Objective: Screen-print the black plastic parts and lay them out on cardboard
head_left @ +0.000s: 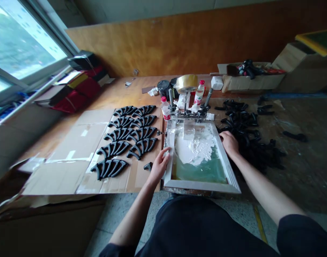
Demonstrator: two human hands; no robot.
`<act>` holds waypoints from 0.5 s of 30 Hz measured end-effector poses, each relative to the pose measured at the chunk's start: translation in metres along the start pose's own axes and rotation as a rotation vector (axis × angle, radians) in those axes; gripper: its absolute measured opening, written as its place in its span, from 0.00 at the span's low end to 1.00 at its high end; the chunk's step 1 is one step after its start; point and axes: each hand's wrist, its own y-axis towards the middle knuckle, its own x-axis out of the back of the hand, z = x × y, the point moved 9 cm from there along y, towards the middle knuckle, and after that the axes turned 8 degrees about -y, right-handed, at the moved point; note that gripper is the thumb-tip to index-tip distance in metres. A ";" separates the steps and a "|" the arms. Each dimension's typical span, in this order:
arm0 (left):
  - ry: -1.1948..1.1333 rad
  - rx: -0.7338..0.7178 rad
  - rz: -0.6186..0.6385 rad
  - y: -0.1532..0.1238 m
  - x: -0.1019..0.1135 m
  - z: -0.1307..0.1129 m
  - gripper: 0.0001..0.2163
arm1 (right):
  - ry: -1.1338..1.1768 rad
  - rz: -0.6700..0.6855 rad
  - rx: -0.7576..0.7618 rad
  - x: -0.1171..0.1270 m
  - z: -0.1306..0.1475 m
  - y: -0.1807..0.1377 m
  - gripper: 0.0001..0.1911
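A screen-printing frame [201,184] with a green mesh lies in front of me, thick white ink [197,151] spread over its upper part. My left hand [160,165] rests at its left bar, fingers stretched and touching the edge. A single black curved handle-like part [147,166] lies beside that wrist, partly hidden. On the other side, my right hand [229,143] is at the right bar, next to a pile of black parts [250,139]. Its fingers are curled, and what they hold is hidden. A clamp [189,115] with a flat blade stands at the frame's far end.
Rows of black curved parts [117,134] lie on cardboard [80,142] to the left. Behind the clamp stand red-capped bottles [199,93], a tape roll [186,82] and a dark tin [163,86]. An open carton [253,81] sits at the back right.
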 end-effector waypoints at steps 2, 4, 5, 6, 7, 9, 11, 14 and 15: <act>0.014 0.030 -0.011 0.005 -0.001 0.023 0.29 | -0.096 0.016 -0.071 0.001 -0.015 0.004 0.11; 0.071 0.038 -0.010 0.013 -0.003 0.037 0.28 | -0.169 0.051 -0.081 0.002 -0.015 0.009 0.14; 0.109 0.041 -0.008 0.016 -0.004 0.041 0.27 | -0.195 0.037 -0.091 0.007 -0.011 0.014 0.15; 0.147 0.046 -0.005 0.019 -0.005 0.045 0.27 | -0.200 0.001 -0.091 0.014 -0.004 0.019 0.15; 0.184 0.054 -0.002 0.022 -0.006 0.049 0.27 | -0.179 -0.049 -0.074 0.022 0.008 0.025 0.15; 0.253 0.067 -0.002 0.025 -0.007 0.056 0.26 | -0.107 -0.120 0.038 0.031 0.045 0.039 0.14; 0.308 0.070 -0.006 0.026 -0.007 0.063 0.25 | -0.044 -0.104 0.196 0.028 0.090 0.048 0.23; 0.339 0.057 -0.003 0.028 -0.008 0.069 0.26 | -0.062 0.060 0.296 0.002 0.136 0.051 0.22; 0.339 0.054 0.000 0.028 -0.009 0.071 0.26 | -0.080 0.132 0.299 -0.009 0.144 0.047 0.17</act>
